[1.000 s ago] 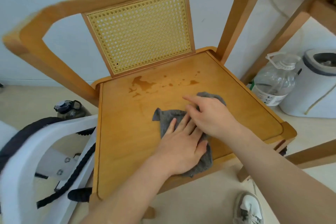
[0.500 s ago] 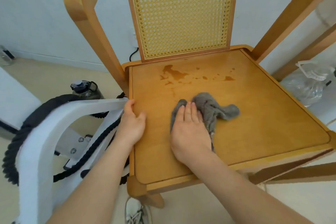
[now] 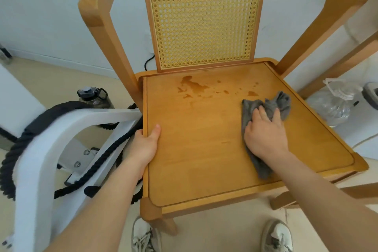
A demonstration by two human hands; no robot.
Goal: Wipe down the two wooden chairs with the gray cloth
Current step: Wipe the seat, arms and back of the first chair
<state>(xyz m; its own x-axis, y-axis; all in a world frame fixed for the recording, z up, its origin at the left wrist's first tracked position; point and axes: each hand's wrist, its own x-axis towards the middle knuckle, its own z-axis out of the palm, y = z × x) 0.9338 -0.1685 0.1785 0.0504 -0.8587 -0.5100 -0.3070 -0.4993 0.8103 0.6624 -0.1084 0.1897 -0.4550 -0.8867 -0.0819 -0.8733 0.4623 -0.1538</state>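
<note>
A wooden chair with a woven cane back fills the view. Dark wet stains mark the rear of its seat. The gray cloth lies crumpled on the right part of the seat, just right of the stains. My right hand presses flat on the cloth, which sticks out beyond the fingertips and trails back under the wrist. My left hand grips the seat's left edge, thumb on top and fingers wrapped below. At the right edge, part of another wooden frame shows.
A white chair frame wound with black rope stands tight against the seat's left side. A dark water bottle sits behind it. A clear plastic jug and a white appliance stand to the right. My shoes are below.
My left hand left the cloth and took hold of the seat's left edge. My right hand slid the cloth from the seat's middle to its right side.
</note>
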